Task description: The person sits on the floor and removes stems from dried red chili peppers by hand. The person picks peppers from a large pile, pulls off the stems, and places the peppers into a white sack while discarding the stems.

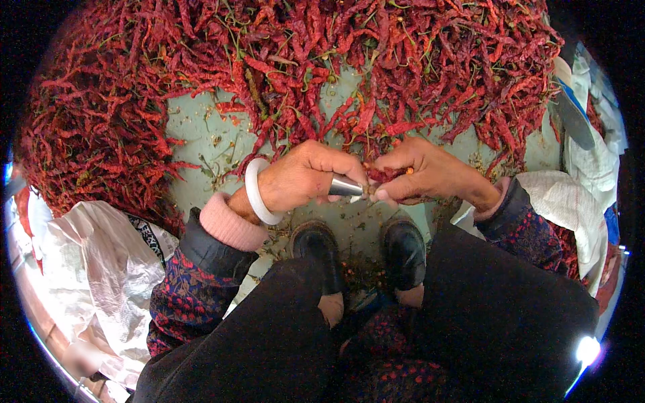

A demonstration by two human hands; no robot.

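Observation:
My left hand (302, 176), with a white bangle (253, 194) at its wrist, is closed around a shiny metal tool (345, 186). Most of that tool is hidden by the fingers, so its exact kind cannot be told. Facing it, my right hand (423, 171) pinches dried red chili peppers (385, 174) between thumb and fingers. The fingertips of both hands meet at the stem end of these peppers. Just beyond the hands spreads a large heap of dried red chili peppers (302, 30), wrinkled, many with greenish stems.
A pale green surface (201, 121) shows between the peppers, strewn with seeds and stem bits. White woven sacks lie at the left (101, 262) and right (549, 196). Near the right sack is a flat grey-and-blue object (577, 121). Two dark shoes (315, 247) stand below the hands.

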